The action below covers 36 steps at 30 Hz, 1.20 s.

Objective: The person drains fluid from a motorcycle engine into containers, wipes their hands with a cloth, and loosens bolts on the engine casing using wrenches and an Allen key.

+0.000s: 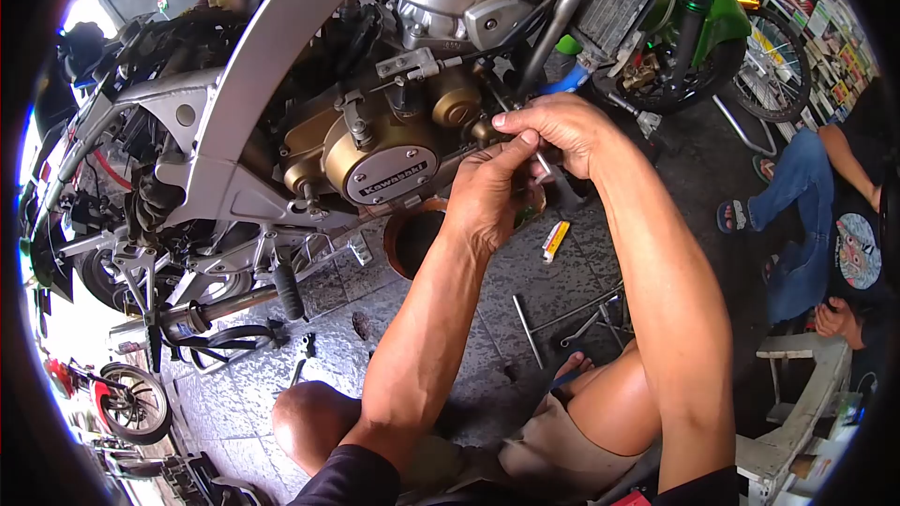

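Note:
In front of the motorcycle's engine, my two hands meet with their fingertips nearly touching. My left hand is closed in a pinch, its thumb pressed against a slim metal rod. My right hand curls around from the other side, thumb bent inward and fingers closed at the same rod. Its far end and most of its length are hidden by my fingers. Just left of them is the bronze engine cover with a silver Kawasaki plate. Behind my left wrist, a round brown-rimmed pan stands under the engine.
A small yellow, red and white box lies on the tiled floor. A T-handle wrench and other tools lie near my knee. A white bench and a seated person's jeans are at the right; a green-fendered motorcycle stands behind.

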Each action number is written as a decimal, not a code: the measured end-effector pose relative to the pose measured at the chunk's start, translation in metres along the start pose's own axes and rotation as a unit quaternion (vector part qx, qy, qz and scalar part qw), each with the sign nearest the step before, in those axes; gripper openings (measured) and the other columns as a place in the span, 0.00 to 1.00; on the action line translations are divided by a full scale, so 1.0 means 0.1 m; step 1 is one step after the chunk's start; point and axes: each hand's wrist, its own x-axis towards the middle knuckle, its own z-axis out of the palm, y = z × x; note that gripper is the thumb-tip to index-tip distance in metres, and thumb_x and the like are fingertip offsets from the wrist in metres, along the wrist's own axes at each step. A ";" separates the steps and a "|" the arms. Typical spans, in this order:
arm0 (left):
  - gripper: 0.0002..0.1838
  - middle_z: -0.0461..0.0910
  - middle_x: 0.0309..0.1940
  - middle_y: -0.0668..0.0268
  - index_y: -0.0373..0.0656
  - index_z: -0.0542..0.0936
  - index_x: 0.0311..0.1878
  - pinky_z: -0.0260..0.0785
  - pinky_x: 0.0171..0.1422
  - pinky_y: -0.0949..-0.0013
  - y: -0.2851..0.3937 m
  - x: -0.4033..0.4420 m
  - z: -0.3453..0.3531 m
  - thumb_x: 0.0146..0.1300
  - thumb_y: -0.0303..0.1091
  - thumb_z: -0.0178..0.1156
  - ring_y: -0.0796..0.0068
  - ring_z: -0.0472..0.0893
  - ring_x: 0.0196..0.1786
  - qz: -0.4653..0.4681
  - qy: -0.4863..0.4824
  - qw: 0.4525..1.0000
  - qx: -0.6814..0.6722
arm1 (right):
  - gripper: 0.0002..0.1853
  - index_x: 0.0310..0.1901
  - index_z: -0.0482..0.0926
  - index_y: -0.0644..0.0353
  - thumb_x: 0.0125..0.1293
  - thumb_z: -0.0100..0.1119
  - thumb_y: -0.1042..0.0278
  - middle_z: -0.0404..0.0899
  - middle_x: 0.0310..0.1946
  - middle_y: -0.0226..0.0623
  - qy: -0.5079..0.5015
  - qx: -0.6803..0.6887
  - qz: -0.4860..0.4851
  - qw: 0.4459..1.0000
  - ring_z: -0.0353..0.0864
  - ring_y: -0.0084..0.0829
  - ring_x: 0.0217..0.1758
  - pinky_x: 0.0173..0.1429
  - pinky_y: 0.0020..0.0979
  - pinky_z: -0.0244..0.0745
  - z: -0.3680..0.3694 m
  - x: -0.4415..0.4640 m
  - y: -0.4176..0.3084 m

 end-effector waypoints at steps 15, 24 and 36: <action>0.08 0.81 0.34 0.67 0.41 0.79 0.43 0.67 0.40 0.72 -0.02 0.02 -0.02 0.66 0.34 0.56 0.78 0.78 0.36 0.004 -0.046 0.999 0.006 | 0.13 0.28 0.78 0.57 0.58 0.69 0.58 0.71 0.17 0.26 0.010 -0.039 -0.013 0.999 0.67 0.19 0.15 0.17 0.22 0.57 -0.04 0.02 -0.02; 0.09 0.82 0.34 0.65 0.42 0.80 0.42 0.62 0.34 0.74 0.01 -0.03 0.05 0.69 0.37 0.57 0.80 0.77 0.34 0.003 -0.069 0.997 -0.027 | 0.16 0.37 0.80 0.64 0.61 0.65 0.57 0.72 0.20 0.24 -0.012 -0.015 0.013 1.000 0.63 0.15 0.14 0.14 0.19 0.56 -0.08 -0.02 -0.05; 0.11 0.83 0.32 0.64 0.40 0.79 0.42 0.61 0.33 0.75 0.04 -0.05 0.06 0.70 0.38 0.56 0.80 0.75 0.29 0.002 -0.060 0.998 -0.016 | 0.14 0.33 0.80 0.64 0.65 0.61 0.59 0.73 0.20 0.30 -0.020 -0.014 -0.006 1.000 0.65 0.17 0.15 0.14 0.22 0.56 -0.07 -0.05 -0.08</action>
